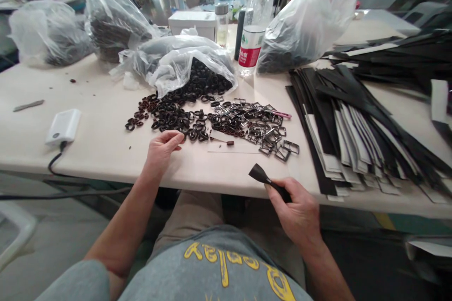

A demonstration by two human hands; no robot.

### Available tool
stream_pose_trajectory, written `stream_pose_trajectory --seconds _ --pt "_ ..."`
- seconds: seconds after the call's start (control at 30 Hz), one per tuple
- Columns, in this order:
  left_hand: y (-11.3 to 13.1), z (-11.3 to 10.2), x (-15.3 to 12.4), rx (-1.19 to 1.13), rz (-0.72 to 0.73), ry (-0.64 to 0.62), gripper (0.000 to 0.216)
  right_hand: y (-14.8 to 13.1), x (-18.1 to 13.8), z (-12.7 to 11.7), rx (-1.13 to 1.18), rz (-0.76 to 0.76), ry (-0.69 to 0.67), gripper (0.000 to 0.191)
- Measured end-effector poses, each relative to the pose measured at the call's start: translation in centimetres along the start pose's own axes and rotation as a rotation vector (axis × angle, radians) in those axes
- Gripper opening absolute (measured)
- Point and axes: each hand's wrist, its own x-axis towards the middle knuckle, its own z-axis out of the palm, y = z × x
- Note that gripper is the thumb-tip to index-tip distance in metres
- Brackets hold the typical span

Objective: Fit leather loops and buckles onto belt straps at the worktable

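Black material forms the strap (259, 173) gripped between thumb and fingers of the right hand (299, 207), its flared end held by the front edge of the bench (99, 146). On the left hand (160, 151), thumb and forefinger are pressed together beside scattered dark loops (169, 116); whether anything is pinched there cannot be told. Metal buckles (270, 134) are heaped between the loops and the stacked straps (334, 96).

- Shirt (173, 273): grey, short-sleeved.
- Left sleeve (83, 282): plain grey, loose-cut.
- Lettering (223, 268): large, yellow, dark-outlined, printed across shirt front.
- Trousers (192, 211): beige-brown.
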Motion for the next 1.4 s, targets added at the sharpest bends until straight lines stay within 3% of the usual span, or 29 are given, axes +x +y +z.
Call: stream_pose_trajectory --seconds 0.1,0.23,0.4,0.6,0.8,0.93,1.23,1.4 --pt "0.9 1.2 -0.4 -0.433 -0.235 -0.035 0.029 -1.0 0.9 0.4 0.013 -0.005 -0.002 0.007" --pt "2.0 3.4 -2.7 -0.626 -0.405 -0.153 0.019 -3.0 2.1 0.9 0.047 -0.053 -0.004 0.007" --pt "2.2 5.9 -6.2 -0.604 -0.528 -0.313 0.011 -5.2 2.6 1.2 0.056 -0.119 0.013 0.01" --pt "2.8 7.3 -8.2 -0.649 -0.614 -0.41 0.017 -5.6 2.3 1.1 -0.057 -0.189 0.109 0.014" --pt "2.9 8.1 -8.8 -0.643 -0.589 -0.381 0.033 -5.2 1.4 1.2 -0.091 -0.219 0.062 0.015" --pt "2.3 8.3 -9.1 -0.608 -0.571 -0.435 0.046 -4.9 0.7 0.6 -0.057 -0.201 -0.007 0.015" --pt "1.3 7.5 -9.4 -0.407 -0.609 -0.78 0.036 -3.5 -1.0 -0.9 0.191 -0.22 -0.214 0.013" --pt "0.9 7.5 -10.6 -0.451 -0.693 -0.962 0.039 -3.0 -2.1 -1.0 0.367 -0.25 -0.253 0.008"
